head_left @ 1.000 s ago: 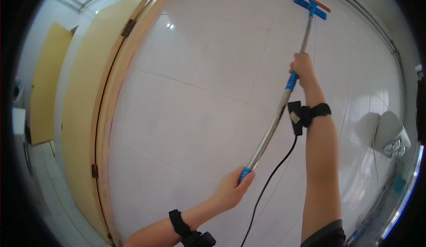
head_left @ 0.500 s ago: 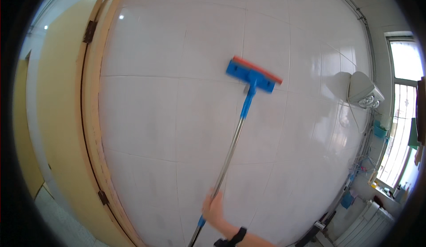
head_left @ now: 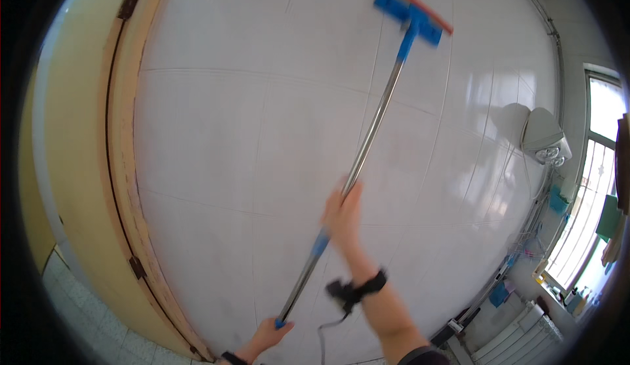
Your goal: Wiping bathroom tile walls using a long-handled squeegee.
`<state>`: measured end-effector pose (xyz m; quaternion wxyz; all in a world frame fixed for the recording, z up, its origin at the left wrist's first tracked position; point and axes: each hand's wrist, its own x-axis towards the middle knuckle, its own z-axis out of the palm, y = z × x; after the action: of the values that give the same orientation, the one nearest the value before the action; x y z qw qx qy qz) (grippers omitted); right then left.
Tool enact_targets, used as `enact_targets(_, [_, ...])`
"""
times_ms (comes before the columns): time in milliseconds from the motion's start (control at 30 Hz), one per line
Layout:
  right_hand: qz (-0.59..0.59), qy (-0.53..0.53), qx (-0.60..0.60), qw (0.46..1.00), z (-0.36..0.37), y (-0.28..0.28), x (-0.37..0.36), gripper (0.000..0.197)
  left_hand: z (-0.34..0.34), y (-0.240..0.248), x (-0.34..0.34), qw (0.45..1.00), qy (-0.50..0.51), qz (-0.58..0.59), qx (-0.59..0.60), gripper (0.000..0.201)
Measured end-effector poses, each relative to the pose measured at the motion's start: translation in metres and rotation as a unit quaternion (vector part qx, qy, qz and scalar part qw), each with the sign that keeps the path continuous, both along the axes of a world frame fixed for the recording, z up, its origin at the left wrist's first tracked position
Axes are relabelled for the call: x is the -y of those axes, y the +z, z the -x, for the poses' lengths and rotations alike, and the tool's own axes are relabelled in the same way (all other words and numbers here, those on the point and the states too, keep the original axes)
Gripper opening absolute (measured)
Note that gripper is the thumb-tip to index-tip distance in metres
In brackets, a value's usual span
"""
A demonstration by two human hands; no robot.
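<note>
A long-handled squeegee (head_left: pixel 375 125) leans up and to the right against the white tiled wall (head_left: pixel 197 142). Its blue head (head_left: pixel 407 14), edged with an orange-red strip, is high on the tiles and slightly blurred. My right hand (head_left: pixel 342 214) wraps round the metal pole, just above its blue collar. Lower down, my left hand (head_left: pixel 266 334) is closed round the pole's bottom end by a blue cap. A black band (head_left: pixel 357 289) with a dangling cable is on my right wrist.
A yellow door (head_left: pixel 72 135) and its wooden frame (head_left: pixel 121 135) stand at the left. To the right are a wall-mounted heater lamp (head_left: pixel 546 135), a barred window (head_left: pixel 584 194) and a white radiator (head_left: pixel 518 335). Pipes (head_left: pixel 558 70) run along the corner.
The squeegee and my right hand have moved up, the head ending higher and further right on the wall. My left hand has come into view at the pole's lower end.
</note>
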<state>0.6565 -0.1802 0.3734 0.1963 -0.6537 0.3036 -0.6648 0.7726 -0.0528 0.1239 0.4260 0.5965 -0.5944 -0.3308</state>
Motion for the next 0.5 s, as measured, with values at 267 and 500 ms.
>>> enact_targets(267, [0.089,-0.031,-0.041,0.995,0.084,0.238,0.008,0.019,0.074,0.185,0.043,0.949,-0.204,0.195,-0.143,0.013])
enact_targets(500, [0.145,-0.111,-0.119,0.976,0.088,0.302,-0.001,0.023,0.083,0.246,0.034,0.937,-0.194,0.252,-0.143,0.015])
